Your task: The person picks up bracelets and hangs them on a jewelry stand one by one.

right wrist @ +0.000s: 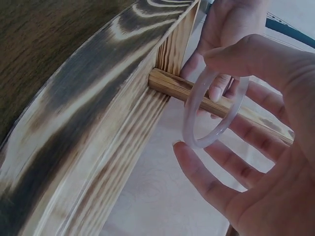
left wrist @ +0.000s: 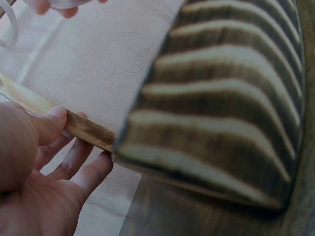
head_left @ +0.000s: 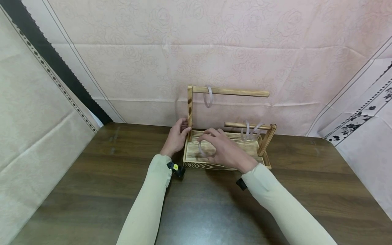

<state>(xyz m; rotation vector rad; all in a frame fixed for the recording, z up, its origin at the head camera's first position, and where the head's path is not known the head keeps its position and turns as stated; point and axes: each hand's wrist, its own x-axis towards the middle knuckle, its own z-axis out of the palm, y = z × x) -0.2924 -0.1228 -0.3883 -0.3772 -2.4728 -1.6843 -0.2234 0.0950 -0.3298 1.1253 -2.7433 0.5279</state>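
A wooden bangle stand has a shallow tray base (head_left: pixel 196 165) with striped grain. From its left end rises a post (head_left: pixel 190 109) carrying a long upper bar (head_left: pixel 239 92). My left hand (head_left: pixel 178 136) grips the low part of that post, thumb on one side and fingers on the other, as the left wrist view shows (left wrist: pixel 54 162). Over the tray, my right hand (head_left: pixel 225 149) holds a pale translucent bangle (right wrist: pixel 193 110) by its edge between thumb and fingers. Another bangle (head_left: pixel 210 98) hangs on the upper bar near the post.
A shorter bar (head_left: pixel 235 125) reaches left from the slanted right post (head_left: pixel 267 140), with bangles (head_left: pixel 247 130) hanging on it. The stand is on a dark wooden table (head_left: pixel 122 190), close to a pink flowered cloth (head_left: pixel 153 75) behind it.
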